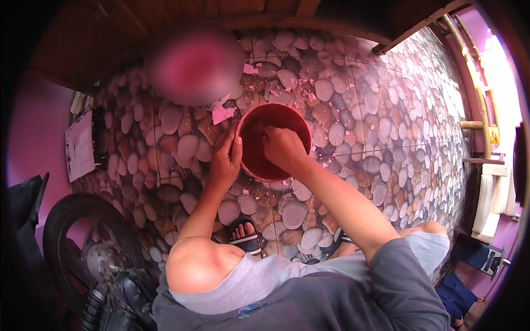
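Observation:
A round red bucket (305, 124) stands on the floor in front of my feet, its inside dark red. My left hand (227, 154) grips the bucket at its left side, fingers and thumb against the wall by the rim. Inside the bucket, my right hand (284, 148) is closed, with its knuckles up. Whatever that hand holds is hidden beneath it, and the bucket's bottom is hard to make out. Torn pink scraps (223, 114) lie beside the bucket, with smaller bits scattered beyond it and to its right.
A round pink-red blurred shape (193, 66) lies beyond the bucket to the left. A motorcycle wheel (91, 248) stands at lower left. Wooden furniture (265, 22) borders the far side of the pebble-patterned floor (381, 182). A bamboo frame (476, 83) leans at right.

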The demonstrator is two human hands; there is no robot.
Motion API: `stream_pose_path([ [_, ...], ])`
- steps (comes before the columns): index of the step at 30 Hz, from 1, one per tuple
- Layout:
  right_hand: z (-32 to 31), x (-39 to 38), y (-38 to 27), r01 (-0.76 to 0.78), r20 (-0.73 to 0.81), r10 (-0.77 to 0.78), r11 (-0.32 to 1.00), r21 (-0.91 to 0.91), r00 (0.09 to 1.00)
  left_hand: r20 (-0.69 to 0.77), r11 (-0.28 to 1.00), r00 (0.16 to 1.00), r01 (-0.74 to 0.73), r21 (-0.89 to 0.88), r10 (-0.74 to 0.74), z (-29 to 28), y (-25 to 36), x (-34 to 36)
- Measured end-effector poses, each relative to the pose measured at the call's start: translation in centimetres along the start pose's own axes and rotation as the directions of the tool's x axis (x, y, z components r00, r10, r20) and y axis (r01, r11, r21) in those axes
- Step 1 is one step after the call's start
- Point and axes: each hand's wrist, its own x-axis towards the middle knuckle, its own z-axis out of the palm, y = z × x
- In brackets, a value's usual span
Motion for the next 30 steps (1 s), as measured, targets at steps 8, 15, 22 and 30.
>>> stream_pose_path([
  [8,-0.1,0.0,1.6,0.074,-0.053,-0.073,0.997,0.033,0.996,0.087,0.996,0.993,0.080,-0.048,-0.075,0.3,0.4,0.4],
  [15,-3.7,-1.4,-1.2,0.153,0.041,-0.151,0.988,-0.034,0.988,0.112,0.984,0.981,0.165,-0.073,-0.157,-1.3,0.9,0.3],
  [22,-5.8,-1.7,-2.2,0.130,0.074,-0.130,0.991,0.007,0.989,0.111,0.994,0.989,0.104,-0.045,-0.099,-1.6,0.7,0.9],
  [30,-2.1,-0.2,1.1,0.185,0.045,-0.187,0.982,0.031,0.981,0.123,1.000,0.992,0.018,-0.023,-0.015,-0.5,0.6,1.5],
])
